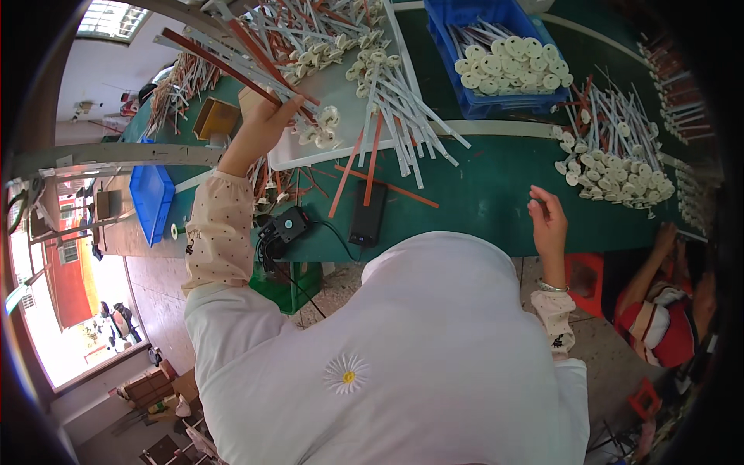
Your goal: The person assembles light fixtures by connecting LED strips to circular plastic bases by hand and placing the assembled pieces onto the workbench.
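Observation:
My left hand (267, 128) is raised at the upper left, closed round a small bunch of long flat strips (252, 66), some red-brown and some silvery white. Cream round discs (328, 118) show at the lower end of this bunch, over a pale tray (345, 147). More disc-ended strips (403, 116) lie heaped in that tray, several poking out past its near edge. Over the table's near edge on the right, my right hand (549, 225) has its fingers loosely bent and apart, with nothing in them.
A blue bin (457, 81) of disc-ended strips stands at the back, with another pile (620, 163) to its right. A black power bank-like block (368, 213) and a black cabled device (288, 226) lie near the front edge. Another person (659, 310) sits at the far right.

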The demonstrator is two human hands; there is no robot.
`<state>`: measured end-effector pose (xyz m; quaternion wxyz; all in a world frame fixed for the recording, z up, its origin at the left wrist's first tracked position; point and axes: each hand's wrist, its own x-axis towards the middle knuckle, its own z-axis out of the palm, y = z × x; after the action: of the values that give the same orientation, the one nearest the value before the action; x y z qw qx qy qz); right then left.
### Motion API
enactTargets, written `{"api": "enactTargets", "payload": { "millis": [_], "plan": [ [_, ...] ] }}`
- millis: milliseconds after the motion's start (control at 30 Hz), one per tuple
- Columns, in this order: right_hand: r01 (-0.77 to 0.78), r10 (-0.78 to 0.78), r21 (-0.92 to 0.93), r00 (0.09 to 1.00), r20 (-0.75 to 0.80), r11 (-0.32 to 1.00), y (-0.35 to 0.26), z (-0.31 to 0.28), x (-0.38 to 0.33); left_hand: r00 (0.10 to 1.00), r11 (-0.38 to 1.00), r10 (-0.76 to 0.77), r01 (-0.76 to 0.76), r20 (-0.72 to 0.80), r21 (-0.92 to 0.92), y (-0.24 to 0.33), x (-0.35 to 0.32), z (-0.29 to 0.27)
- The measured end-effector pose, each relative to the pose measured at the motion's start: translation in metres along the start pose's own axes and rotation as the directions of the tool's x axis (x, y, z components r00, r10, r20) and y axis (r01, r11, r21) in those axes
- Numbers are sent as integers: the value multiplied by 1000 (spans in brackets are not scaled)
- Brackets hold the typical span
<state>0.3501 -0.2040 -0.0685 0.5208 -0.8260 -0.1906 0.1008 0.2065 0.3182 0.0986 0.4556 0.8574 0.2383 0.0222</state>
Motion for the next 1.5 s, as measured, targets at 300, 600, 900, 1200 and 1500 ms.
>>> {"api": "enactTargets", "payload": {
  "millis": [300,600,900,1200,1500],
  "plan": [
    [-109,-39,539,966,255,835,-79,34,19,902,520,143,282,407,-806,105,-24,129],
    [-501,299,806,859,416,315,8,25,-21,816,725,-18,408,577,-555,79,-8,328],
    [-580,462,705,797,389,407,70,50,-37,844,891,-128,329,521,-314,17,-13,380],
    [-591,456,460,806,378,663,80,56,-18,904,989,-124,81,409,120,-21,-17,367],
    [-536,514,465,838,186,705,83,22,-34,996,1000,3,-3,92,-6,29,-16,157]
  ]
}}
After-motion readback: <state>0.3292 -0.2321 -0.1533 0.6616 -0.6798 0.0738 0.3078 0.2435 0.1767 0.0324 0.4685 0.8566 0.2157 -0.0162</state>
